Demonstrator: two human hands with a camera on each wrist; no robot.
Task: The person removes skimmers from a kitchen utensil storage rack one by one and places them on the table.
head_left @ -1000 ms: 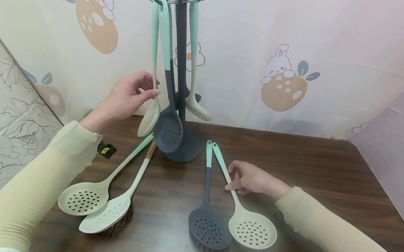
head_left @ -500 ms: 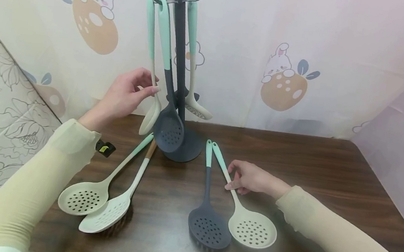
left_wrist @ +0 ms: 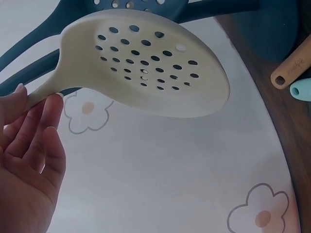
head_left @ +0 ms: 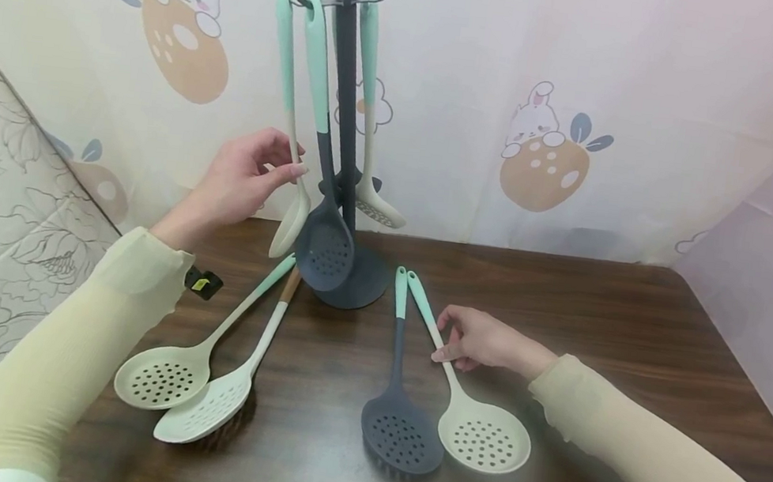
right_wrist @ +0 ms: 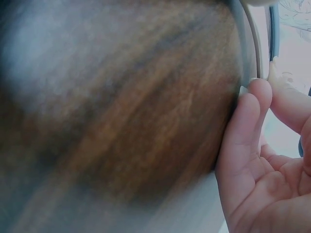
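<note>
My left hand (head_left: 239, 176) pinches the shaft of a cream skimmer (head_left: 291, 222) with a mint handle, beside the dark utensil stand (head_left: 346, 93). The handle's top is just left of the stand's hooks; whether it still touches one I cannot tell. In the left wrist view the skimmer's perforated bowl (left_wrist: 141, 102) shows close up. On the table, my right hand (head_left: 482, 341) pinches the shaft of another cream skimmer (head_left: 484, 437), which lies flat. A dark grey skimmer (head_left: 402, 435) with a mint handle lies immediately left of it.
A dark grey skimmer (head_left: 324, 254) and a cream utensil with a perforated head (head_left: 378, 207) hang from the stand. At left on the brown table (head_left: 600, 313) lie a cream skimmer (head_left: 163, 379) and a white slotted turner (head_left: 206, 410) with a wooden handle end, their heads overlapping.
My left hand has risen slightly, and the top of its skimmer's handle has moved up and left, away from the stand's hooks. The skimmer's bowl has turned. My right hand stays put.
</note>
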